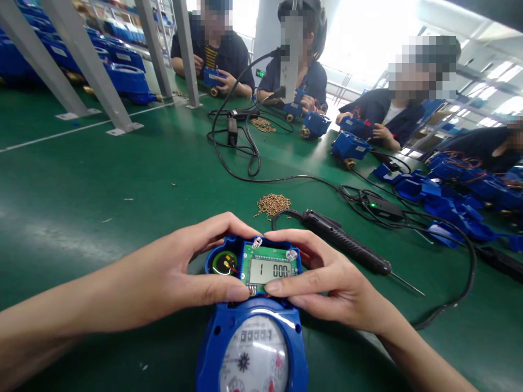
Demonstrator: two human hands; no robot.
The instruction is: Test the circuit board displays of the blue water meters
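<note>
A blue water meter lies in front of me, its round dial facing up. In its open upper compartment sits a green circuit board with a lit display, and a round buzzer-like disc is at its left. My left hand grips the left side of the housing, thumb on the board's lower left edge by some coloured wires. Around the right side is my right hand, with a finger on the display's lower edge. Both hands are closed on the meter.
Behind the meter lie a pile of small brass screws and a black electric screwdriver with its cable. Blue covers are heaped at right. Grey posts stand at left. Several people work with blue meters across the green table.
</note>
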